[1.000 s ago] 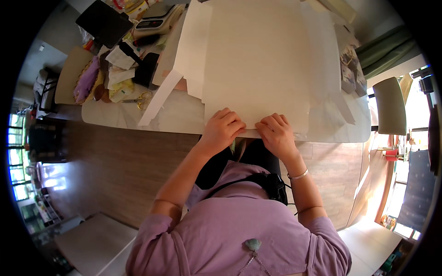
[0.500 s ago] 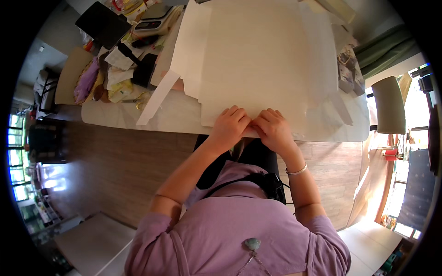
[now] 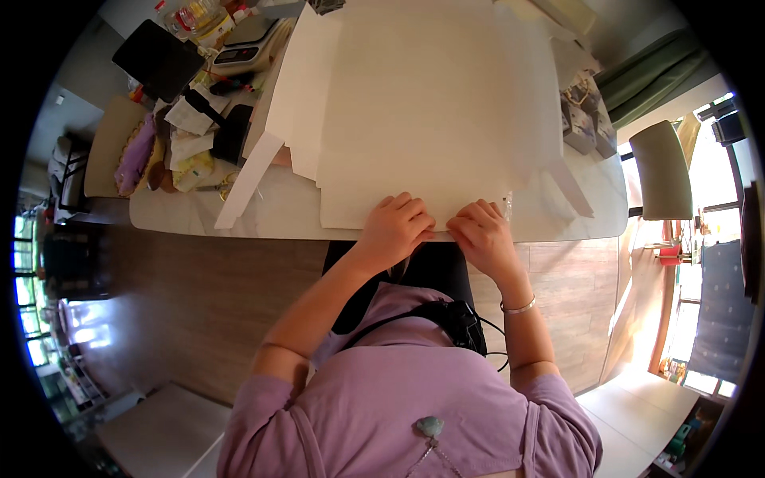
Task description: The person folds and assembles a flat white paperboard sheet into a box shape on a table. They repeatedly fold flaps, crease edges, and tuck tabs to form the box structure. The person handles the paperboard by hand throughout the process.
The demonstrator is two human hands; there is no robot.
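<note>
A large, flat white cardboard box blank (image 3: 398, 103) with folded side flaps lies across the table, reaching its front edge. My left hand (image 3: 398, 228) is closed at the front edge of the cardboard, fingers curled over it. Just to its right, my right hand (image 3: 484, 235) is closed on the same edge, fingertips pressed together. The thumbs are mostly hidden. A small crinkled clear plastic piece (image 3: 508, 207) shows beside the right hand's fingers; whether the hand touches it I cannot tell.
On the marble-look table (image 3: 179, 211), the left side holds a black dustpan-like tool (image 3: 231, 134), a kitchen scale (image 3: 239, 54), a black panel (image 3: 158, 60) and crumpled packets (image 3: 194, 169). Small grey boxes (image 3: 580, 127) sit at right. A chair (image 3: 661, 170) stands beyond the table.
My hands have moved apart along the cardboard's front edge, the right one rightward. The view has shifted slightly, and the clear plastic piece now shows upright beside my right hand.
</note>
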